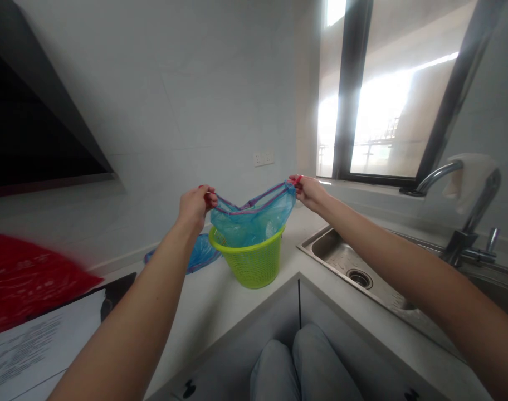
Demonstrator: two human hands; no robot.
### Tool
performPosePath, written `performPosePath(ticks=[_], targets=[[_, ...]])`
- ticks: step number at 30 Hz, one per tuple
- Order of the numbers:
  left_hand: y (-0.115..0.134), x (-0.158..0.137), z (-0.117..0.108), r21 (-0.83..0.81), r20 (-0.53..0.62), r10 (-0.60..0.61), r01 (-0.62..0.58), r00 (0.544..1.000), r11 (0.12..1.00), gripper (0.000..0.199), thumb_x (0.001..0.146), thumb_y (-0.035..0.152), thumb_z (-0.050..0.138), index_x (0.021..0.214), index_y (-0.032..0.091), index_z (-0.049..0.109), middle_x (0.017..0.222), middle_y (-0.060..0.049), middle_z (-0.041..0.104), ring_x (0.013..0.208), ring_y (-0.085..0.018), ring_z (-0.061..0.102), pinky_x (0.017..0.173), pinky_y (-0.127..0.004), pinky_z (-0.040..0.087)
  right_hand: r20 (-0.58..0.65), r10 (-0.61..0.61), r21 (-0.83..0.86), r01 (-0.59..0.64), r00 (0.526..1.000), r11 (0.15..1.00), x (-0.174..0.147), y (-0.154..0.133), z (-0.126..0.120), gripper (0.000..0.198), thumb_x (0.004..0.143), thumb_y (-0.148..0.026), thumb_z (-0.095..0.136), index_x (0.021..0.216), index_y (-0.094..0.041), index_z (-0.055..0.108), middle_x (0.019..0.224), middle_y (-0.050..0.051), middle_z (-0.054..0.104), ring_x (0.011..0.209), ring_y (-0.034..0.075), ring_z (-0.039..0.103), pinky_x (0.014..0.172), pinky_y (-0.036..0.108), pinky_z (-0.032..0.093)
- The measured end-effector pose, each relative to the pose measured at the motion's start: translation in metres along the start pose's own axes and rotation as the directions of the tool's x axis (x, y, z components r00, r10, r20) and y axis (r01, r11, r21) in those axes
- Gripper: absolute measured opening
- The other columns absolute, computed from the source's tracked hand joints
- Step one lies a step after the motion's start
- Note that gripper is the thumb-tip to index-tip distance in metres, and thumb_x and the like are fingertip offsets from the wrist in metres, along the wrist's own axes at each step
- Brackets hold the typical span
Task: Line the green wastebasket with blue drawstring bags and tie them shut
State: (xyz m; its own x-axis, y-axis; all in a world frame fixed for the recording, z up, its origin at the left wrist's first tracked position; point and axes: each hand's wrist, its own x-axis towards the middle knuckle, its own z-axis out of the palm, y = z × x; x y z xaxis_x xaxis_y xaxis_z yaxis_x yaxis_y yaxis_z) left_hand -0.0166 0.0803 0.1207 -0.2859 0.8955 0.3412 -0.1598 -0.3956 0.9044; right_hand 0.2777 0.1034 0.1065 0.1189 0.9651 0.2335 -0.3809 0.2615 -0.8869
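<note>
A translucent blue garbage bag [254, 225] with a purple drawstring edge is stretched between my two hands. Its lower part hangs inside a yellow-green perforated plastic basket [254, 264], which stands upright on the white counter. My left hand [196, 206] pinches the bag's left edge, above and left of the basket rim. At the right edge, my right hand [306, 190] pinches the bag's other side, a little higher. The bag's mouth sags between them. How far the bag reaches down inside the basket is partly hidden by the basket wall.
Another blue plastic bag [201, 253] lies on the counter behind my left forearm. A red plastic bag [32, 278] and a printed sheet [40, 351] are at the left. At the right are a steel sink [341, 253] and a faucet [467, 239]. A window [396, 111] is behind.
</note>
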Motion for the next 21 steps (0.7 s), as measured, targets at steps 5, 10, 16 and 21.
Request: performPosePath(ticks=[5,10,16,21], targets=[[-0.001,0.0,-0.01,-0.112,0.008,-0.051,0.052,0.999,0.992,0.013,0.086,0.011,0.048,0.082,0.013,0.061,0.052,0.002,0.053,0.031,-0.005,0.03,0.037,-0.017,0.029,0.017,0.026,0.07,-0.027,1.0,0.997,0.006,-0.002,-0.005,0.038,0.1,-0.053,0.044,0.08,-0.021,0.053,0.077,0.008,0.069,0.069,0.017,0.066,0.062,0.026,0.055],[-0.007,-0.003,-0.014,-0.023,0.055,-0.098,0.099,0.994,0.995,0.014,0.083,0.01,0.055,0.094,0.015,0.061,0.066,-0.005,0.065,0.038,-0.01,0.051,0.044,-0.02,0.045,0.187,0.129,-0.1,-0.112,0.974,0.989,-0.006,0.002,-0.008,0.078,0.082,-0.089,0.031,0.091,-0.018,0.06,0.084,0.017,0.071,0.071,0.027,0.069,0.058,0.036,0.055],[-0.007,-0.003,-0.011,-0.002,0.091,-0.089,0.09,0.992,0.996,0.006,0.079,0.009,0.061,0.084,0.012,0.063,0.065,-0.006,0.063,0.044,-0.011,0.053,0.047,-0.02,0.047,0.286,0.291,-0.322,-0.194,0.913,0.926,-0.016,0.003,0.0,0.087,0.078,-0.093,0.028,0.089,-0.016,0.067,0.078,0.017,0.069,0.063,0.024,0.066,0.049,0.031,0.047],[-0.003,0.001,-0.006,-0.234,-0.08,-0.114,0.093,0.99,0.968,0.021,0.091,0.016,0.051,0.071,0.015,0.058,0.059,-0.001,0.056,0.05,-0.009,0.053,0.051,-0.017,0.046,0.103,0.072,-0.137,-0.058,0.992,0.989,-0.008,0.005,0.007,0.065,0.096,-0.073,0.029,0.079,-0.019,0.062,0.076,0.011,0.067,0.063,0.018,0.06,0.053,0.026,0.046]])
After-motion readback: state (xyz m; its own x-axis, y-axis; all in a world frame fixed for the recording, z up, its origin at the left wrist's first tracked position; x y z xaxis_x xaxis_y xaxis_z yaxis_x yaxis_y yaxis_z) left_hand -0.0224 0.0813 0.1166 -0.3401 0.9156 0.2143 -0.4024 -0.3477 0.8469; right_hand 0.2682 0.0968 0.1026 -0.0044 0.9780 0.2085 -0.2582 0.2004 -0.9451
